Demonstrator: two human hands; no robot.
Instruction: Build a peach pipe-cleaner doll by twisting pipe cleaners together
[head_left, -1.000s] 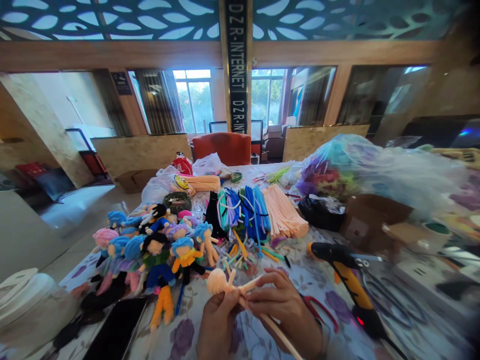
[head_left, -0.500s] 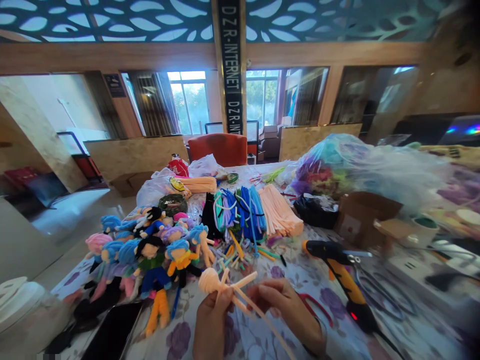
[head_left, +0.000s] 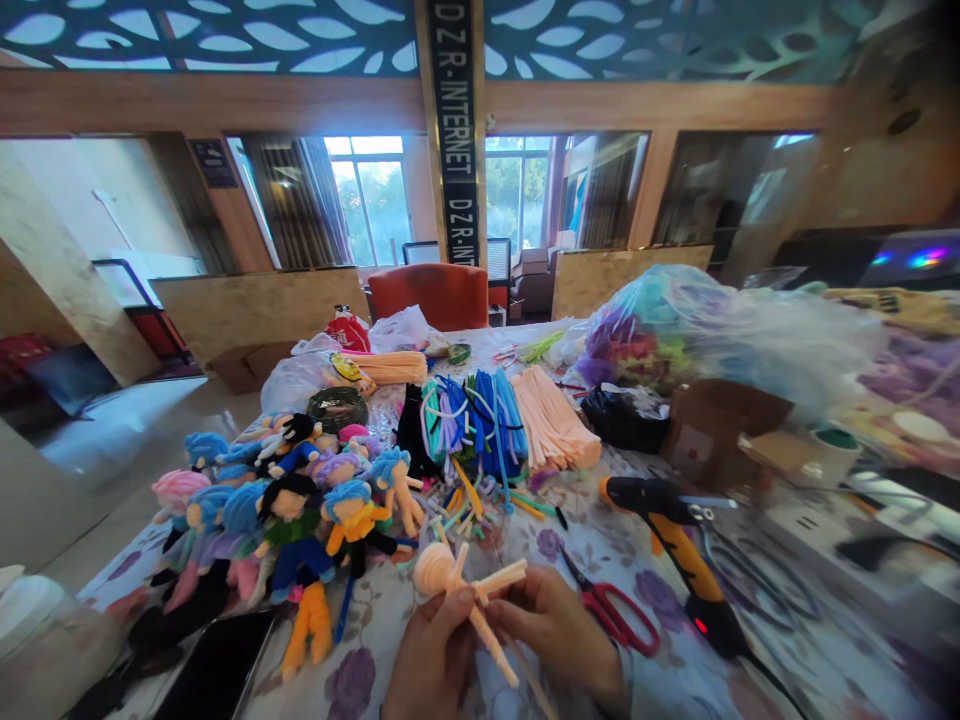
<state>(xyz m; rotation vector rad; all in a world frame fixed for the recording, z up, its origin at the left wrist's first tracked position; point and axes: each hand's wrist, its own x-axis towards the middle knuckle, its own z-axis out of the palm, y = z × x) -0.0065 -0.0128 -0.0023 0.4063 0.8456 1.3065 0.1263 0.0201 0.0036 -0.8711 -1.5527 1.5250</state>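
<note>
A peach pipe-cleaner doll figure (head_left: 433, 570) with a round wound head and thin limbs is held over the flowered tablecloth. My left hand (head_left: 435, 650) pinches its body between thumb and fingers. At the figure's right side, my right hand (head_left: 562, 625) has its fingers closed on a loose peach pipe cleaner (head_left: 536, 685), whose tail hangs down toward the bottom edge. Fingers partly hide where this strand meets the body. Red-handled scissors (head_left: 619, 610) lie just beyond my right hand.
Finished dolls (head_left: 292, 520) crowd the left, near a dark phone (head_left: 217, 665). Bundles of blue pipe cleaners (head_left: 487, 425) and peach ones (head_left: 551, 420) lie behind my hands. A glue gun (head_left: 679, 550) with its cable is on the right, before an open cardboard box (head_left: 720, 430).
My right hand has moved in against the figure, bringing the loose strand to its body. The figure has shifted slightly right and down. The scissors are now more fully visible.
</note>
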